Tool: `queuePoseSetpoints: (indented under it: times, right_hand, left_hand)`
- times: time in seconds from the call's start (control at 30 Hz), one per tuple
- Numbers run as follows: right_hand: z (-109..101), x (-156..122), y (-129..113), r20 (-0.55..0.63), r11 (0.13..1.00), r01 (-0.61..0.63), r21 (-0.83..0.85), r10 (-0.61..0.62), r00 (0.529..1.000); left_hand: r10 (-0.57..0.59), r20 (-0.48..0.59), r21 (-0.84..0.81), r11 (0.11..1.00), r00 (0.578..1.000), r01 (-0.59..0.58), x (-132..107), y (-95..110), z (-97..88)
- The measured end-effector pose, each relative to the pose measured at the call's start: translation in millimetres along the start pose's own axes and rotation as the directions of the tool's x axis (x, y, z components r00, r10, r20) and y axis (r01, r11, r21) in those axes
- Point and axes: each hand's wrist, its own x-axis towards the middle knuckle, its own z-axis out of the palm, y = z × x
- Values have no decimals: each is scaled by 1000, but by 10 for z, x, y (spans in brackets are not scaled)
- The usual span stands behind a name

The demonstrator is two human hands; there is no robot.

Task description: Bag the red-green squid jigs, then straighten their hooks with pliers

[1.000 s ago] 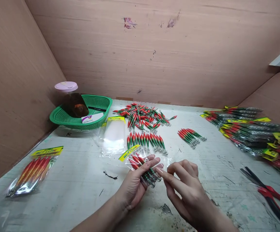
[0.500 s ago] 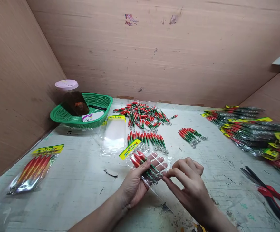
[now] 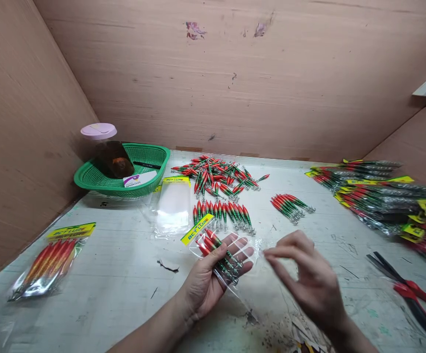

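My left hand holds a clear bag of red and green lures with a yellow header card, resting across its palm and fingers. My right hand hovers just right of the bag's open end, blurred, with thumb and forefinger pinched together; whether they grip a thin clear strip I cannot tell. A row of loose lures lies just beyond the bag, a bigger heap of lures behind it, and a small bundle of lures to the right.
A green basket with a lidded jar stands at the back left. Empty clear bags lie in front of it. One filled bag lies at the left, a stack of filled bags at the right, red-handled pliers near the right edge.
My right hand has drawn away to the right from the bag's end and lifted a little. My left hand and the bag have stayed in place.
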Motion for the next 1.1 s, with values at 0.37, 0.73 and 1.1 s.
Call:
queuePoseSetpoints:
  times: [0.37,0.73,1.1]
  right_hand:
    - [411,29,939,260,993,-24,-116,54,964]
    - [-459,17,584,269,988,-123,98,93,959]
    - [-318,4,-161,388,994,103,45,-112,915]
  left_hand:
    - [48,-72,-15,999,996,-50,16,55,0]
    - [60,-86,-31,998,994,-63,47,45,-32]
    - [13,-87,-3,1000,996,-13,22,21,10]
